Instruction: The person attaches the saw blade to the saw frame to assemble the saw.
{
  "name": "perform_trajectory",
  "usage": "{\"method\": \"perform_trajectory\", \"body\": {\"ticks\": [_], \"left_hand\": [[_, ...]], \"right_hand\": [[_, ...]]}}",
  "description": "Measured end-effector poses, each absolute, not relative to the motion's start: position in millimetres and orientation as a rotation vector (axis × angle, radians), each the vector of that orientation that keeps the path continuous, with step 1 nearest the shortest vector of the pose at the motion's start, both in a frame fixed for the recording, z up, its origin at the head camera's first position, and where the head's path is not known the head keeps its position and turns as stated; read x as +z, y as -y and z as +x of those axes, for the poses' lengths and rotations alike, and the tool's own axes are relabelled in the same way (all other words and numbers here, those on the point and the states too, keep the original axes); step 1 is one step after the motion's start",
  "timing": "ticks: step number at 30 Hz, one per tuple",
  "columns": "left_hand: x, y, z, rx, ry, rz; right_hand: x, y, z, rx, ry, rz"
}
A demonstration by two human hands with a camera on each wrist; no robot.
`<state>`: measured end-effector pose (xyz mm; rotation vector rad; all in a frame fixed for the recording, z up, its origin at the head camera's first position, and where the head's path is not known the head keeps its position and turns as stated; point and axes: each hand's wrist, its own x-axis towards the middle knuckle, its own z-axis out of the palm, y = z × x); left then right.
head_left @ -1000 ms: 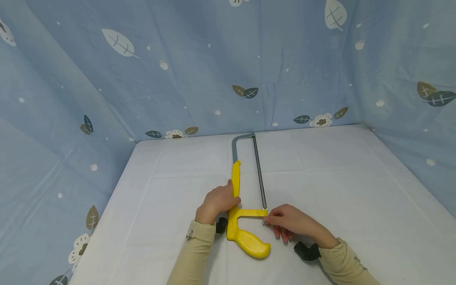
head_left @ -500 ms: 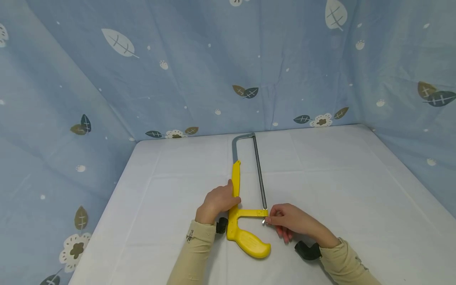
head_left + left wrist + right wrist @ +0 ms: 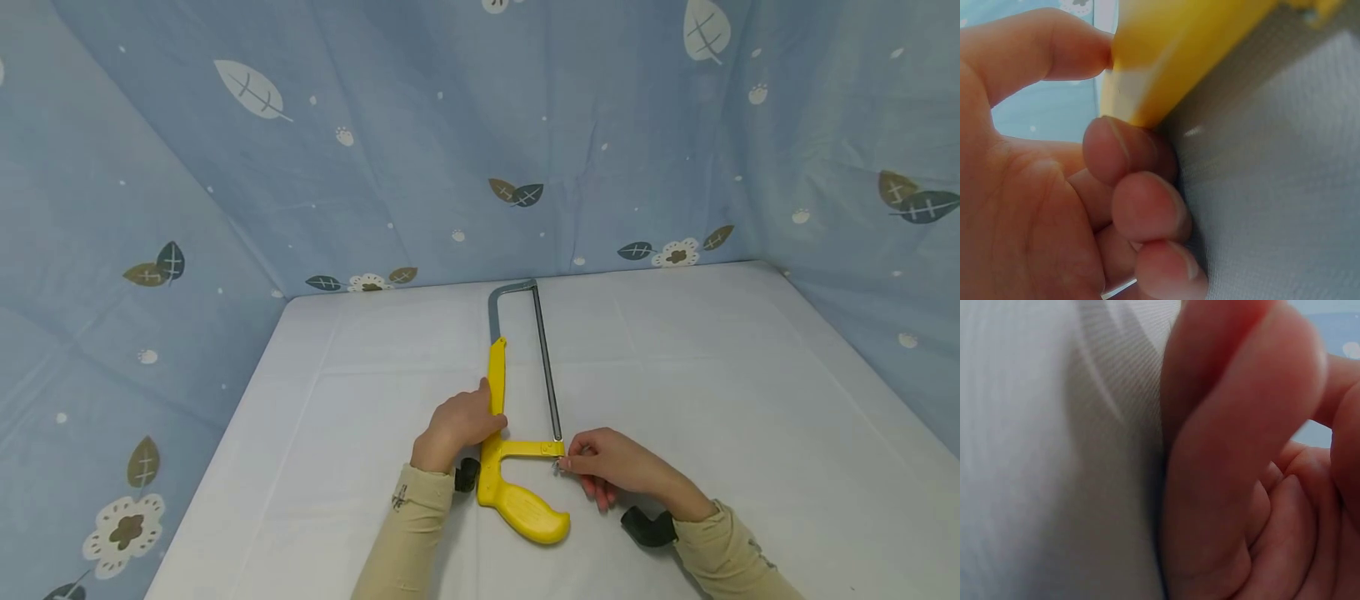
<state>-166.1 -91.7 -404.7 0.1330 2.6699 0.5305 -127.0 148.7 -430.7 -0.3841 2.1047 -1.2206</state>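
A hacksaw [image 3: 531, 510] with a yellow handle and a grey front bow lies flat on the white-covered table, its blade side [image 3: 547, 367] to the right. My left hand [image 3: 459, 418] pinches the yellow spine of the frame between thumb and fingers; the left wrist view shows the thumb on the yellow edge and fingertips low against the cloth. At the near end of the blade, a small silver wing nut [image 3: 557, 468] sticks out below the yellow arm. My right hand [image 3: 611, 462] has thumb and forefinger pinched at this nut, its other fingers loosely curled underneath, touching the cloth.
The table [image 3: 750, 375] is covered in white cloth. Blue leaf-patterned curtains [image 3: 435, 150] hang along its back and sides. A black wrist camera mount [image 3: 648, 528] sits by the right wrist, another [image 3: 467, 475] between the left wrist and the saw.
The thumb and forefinger of my right hand shift slightly at the wing nut, and the nut's wings show at a different angle. My left hand and the hacksaw stay put.
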Motion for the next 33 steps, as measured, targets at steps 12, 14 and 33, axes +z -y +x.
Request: {"method": "perform_trajectory", "body": {"ticks": [12, 14, 33], "left_hand": [[-404.0, 92.1, -164.1, 0.532, -2.677, 0.144], [-404.2, 92.0, -164.1, 0.535, -2.676, 0.143], [-405.6, 92.9, -165.0, 0.518, -2.678, 0.149]], "right_hand": [[-428.3, -147.5, -125.6, -1.256, -2.074, -0.403], [-428.1, -147.1, -125.0, -1.257, -2.076, -0.396], [-426.9, -145.1, -123.7, -1.247, -2.080, -0.405]]}}
